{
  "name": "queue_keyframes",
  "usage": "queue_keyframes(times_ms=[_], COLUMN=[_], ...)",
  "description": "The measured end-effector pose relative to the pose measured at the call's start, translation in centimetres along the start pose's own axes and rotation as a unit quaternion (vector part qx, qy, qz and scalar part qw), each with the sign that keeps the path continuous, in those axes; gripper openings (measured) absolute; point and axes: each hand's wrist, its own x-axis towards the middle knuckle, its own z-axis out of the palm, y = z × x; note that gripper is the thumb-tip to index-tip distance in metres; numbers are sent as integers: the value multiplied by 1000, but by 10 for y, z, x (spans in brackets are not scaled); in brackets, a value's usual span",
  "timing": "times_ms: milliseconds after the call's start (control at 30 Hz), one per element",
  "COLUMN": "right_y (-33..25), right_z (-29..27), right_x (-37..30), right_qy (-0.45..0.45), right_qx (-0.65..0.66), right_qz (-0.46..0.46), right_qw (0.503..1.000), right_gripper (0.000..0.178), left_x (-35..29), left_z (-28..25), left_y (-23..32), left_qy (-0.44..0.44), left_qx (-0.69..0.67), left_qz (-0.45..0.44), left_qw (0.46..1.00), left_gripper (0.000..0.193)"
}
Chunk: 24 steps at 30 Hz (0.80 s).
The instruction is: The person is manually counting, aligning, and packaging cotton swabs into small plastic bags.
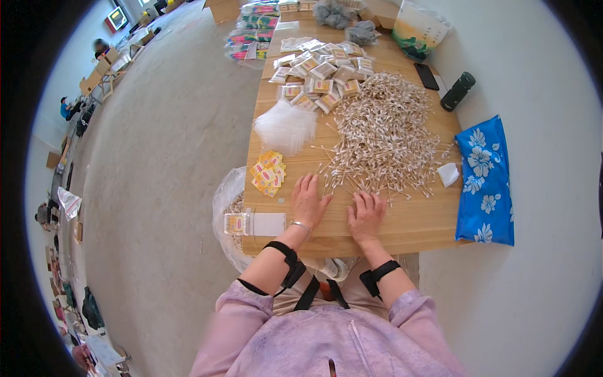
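Observation:
My left hand (309,202) lies flat on the wooden table (333,239), fingers stretched out and nothing in it. To its right my right hand (367,218) also rests open, its fingertips at the near edge of a large heap of loose cotton swabs (386,135). A small stack of yellow and white cards (268,173) sits up and left of my left hand. Beyond the cards is a pile of clear plastic bags (286,127). At the table's left edge, a filled packet of swabs (237,224) lies beside a flat white piece (269,224).
Many filled swab packets (323,70) are heaped farther back. A blue flowered cushion (483,182), a dark bottle (458,92) and a phone (426,76) line the right side by the wall. A clear plastic bag (221,207) hangs at the left edge.

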Motion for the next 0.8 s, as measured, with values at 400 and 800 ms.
queue_keyframes(times_ms=[400,800], right_y=[32,-11], right_z=[4,2], right_x=[6,15], right_qy=[72,33], right_qx=[-34,-9], right_qz=[62,0], right_qw=[995,999], right_gripper=[20,20], left_x=[-6,-53], left_z=[23,-9], left_y=[-22,-20], left_qy=[61,8], left_qx=[-161,-137], left_qz=[26,38], left_qw=[985,990], left_gripper=[10,9])
